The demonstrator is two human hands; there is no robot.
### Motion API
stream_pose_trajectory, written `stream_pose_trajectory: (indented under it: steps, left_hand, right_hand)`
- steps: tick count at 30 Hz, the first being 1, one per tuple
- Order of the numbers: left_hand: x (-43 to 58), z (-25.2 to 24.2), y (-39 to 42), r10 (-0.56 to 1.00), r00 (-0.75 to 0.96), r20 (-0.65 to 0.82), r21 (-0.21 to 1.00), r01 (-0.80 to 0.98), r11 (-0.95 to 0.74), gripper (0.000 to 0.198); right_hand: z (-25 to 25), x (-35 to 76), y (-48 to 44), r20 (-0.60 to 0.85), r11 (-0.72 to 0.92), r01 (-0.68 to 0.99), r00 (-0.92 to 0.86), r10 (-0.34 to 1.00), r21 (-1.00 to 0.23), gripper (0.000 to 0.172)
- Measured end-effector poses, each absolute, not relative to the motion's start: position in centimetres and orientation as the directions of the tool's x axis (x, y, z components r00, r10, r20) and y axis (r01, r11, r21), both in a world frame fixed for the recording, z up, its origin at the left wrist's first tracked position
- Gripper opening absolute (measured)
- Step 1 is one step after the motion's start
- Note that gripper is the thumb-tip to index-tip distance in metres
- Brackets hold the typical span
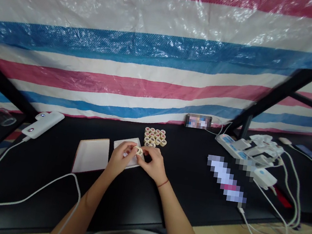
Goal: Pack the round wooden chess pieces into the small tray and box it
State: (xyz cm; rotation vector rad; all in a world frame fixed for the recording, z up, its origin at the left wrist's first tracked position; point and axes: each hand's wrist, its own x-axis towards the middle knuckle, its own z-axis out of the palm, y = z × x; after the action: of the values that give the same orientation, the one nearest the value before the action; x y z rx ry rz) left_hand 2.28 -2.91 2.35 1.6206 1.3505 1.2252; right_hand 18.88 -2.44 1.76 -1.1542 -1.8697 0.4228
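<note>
My left hand (pixel 119 158) and my right hand (pixel 153 164) meet over a black table (pixel 187 183), fingers curled. Between their fingertips they pinch one round, pale wooden game piece (pixel 139 151) with dark marking on its face. Just behind the hands lies a cluster of several similar round pieces (pixel 155 136), laid flat in rows. Under the hands rests a white box half (pixel 124 145), and a second white box half (pixel 91 155) lies to its left. A red string circles my right wrist.
A white power bank (pixel 43 124) with a looping white cable (pixel 29 192) sits at the left. White power strips and chargers (pixel 251 153) with trailing cables crowd the right side. A striped red, white and blue tarp (pixel 153 54) hangs behind, crossed by black frame bars.
</note>
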Motion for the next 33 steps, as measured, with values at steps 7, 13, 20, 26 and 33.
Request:
stream_pose_trajectory:
  steps: [7,13,20,26,33]
  left_hand:
    - [1.4,1.8,-2.1,0.976,-0.127,0.177,0.971,0.183,-0.153,0.029]
    - [1.7,1.0,-1.9,0.972,-0.099,0.212,0.962,0.193,-0.191,0.030]
    - [2.5,0.8,-2.8,0.896,0.135,0.424,0.738,0.522,-0.428,0.022]
    - [3.1,0.7,-3.2,0.837,0.294,0.462,0.583,0.610,-0.536,0.018]
    - [2.7,1.1,-3.1,0.883,0.302,0.358,0.531,0.713,-0.459,0.037]
  right_hand:
    - [0.2,22.6,-0.6,0.335,0.061,0.664,0.292,0.896,-0.745,0.026]
    - [-0.7,23.2,-0.3,0.168,-0.128,0.784,0.284,0.944,-0.607,0.019]
    - [1.2,20.6,-1.6,0.297,0.217,0.523,0.073,0.952,-0.825,0.028]
    - [1.6,18.3,-2.7,0.297,0.345,0.377,-0.182,0.937,-0.859,0.024]
    - [0.0,21.8,-1.0,0.391,0.220,0.548,0.216,0.895,-0.807,0.035]
